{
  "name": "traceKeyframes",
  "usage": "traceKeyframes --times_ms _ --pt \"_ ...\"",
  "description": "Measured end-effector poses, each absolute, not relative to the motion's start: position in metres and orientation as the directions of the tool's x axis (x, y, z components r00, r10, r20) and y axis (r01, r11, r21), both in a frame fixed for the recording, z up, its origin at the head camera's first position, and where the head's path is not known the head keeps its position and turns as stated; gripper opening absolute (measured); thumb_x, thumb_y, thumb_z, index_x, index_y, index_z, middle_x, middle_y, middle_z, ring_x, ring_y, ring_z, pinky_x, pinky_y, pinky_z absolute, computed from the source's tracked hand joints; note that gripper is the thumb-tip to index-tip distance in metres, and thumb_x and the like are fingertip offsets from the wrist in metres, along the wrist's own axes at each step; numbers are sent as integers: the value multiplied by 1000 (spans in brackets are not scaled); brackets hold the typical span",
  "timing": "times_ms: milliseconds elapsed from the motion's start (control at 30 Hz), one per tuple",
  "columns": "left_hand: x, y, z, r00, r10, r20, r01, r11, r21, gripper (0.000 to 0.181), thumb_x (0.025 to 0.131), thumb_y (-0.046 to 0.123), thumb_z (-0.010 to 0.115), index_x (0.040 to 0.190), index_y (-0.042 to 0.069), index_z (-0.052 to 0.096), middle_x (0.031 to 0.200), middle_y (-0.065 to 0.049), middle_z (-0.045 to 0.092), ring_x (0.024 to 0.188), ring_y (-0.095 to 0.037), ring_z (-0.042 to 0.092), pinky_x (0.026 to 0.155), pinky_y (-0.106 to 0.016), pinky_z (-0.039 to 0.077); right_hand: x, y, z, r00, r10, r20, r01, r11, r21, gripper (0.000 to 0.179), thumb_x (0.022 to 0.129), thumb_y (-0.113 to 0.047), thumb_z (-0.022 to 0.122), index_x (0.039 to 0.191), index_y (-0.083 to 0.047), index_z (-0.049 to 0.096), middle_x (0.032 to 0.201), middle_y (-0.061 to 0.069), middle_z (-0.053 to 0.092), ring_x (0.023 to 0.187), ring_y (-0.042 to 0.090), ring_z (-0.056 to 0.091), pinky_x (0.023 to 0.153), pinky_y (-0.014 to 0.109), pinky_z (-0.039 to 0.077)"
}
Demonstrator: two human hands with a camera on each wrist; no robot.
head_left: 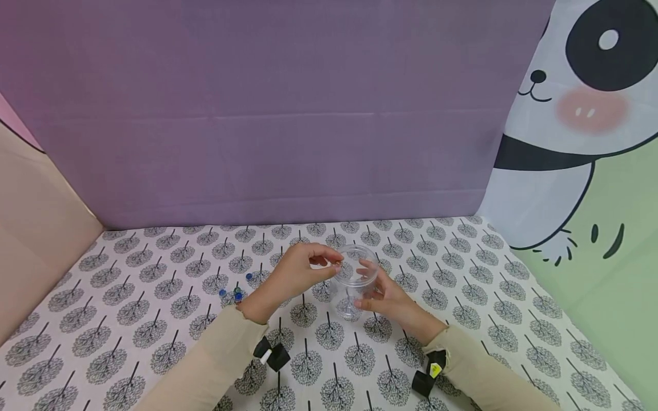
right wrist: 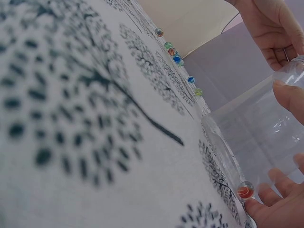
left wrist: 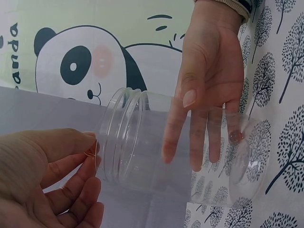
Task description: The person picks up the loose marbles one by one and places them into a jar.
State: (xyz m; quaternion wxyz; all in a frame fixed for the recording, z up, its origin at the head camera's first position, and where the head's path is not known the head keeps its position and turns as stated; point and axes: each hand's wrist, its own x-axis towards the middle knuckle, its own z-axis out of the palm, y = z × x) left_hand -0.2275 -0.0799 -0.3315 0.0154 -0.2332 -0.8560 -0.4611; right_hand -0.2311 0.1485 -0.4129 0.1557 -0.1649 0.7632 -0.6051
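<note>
A clear, wide-mouthed plastic jar [head_left: 345, 305] stands on the cloth, open at the top. My right hand [head_left: 390, 299] holds it from the right side, thumb and fingers spread round its wall. At the rim, my left hand [head_left: 308, 268] pinches a small clear marble with orange in it [left wrist: 90, 153] between thumb and fingertips, which hide most of it. Low in the jar lies a red-orange marble [right wrist: 245, 190], seen through the wall by the right hand's little finger.
Several loose glass marbles, one of them blue [right wrist: 177, 59], lie on the tree-printed cloth [head_left: 169, 354] to the left, partly behind the left forearm. A purple backdrop [head_left: 288, 165] rises behind, and a panda-printed panel [head_left: 565, 188] stands on the right.
</note>
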Motion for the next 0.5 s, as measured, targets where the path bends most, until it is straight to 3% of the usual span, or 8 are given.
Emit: traceKeyframes --times_ms 500 --pt "-226 -80 -330 -895 378 237 406 471 783 19 83 13 71 102 12 72 100 2 69 89 -14 58 86 -38 49 -231 150 -413 -894 -447 -36 -69 216 -974 87 81 -18 74 149 -29 20 151 4 29 134 36 35 107 54 28"
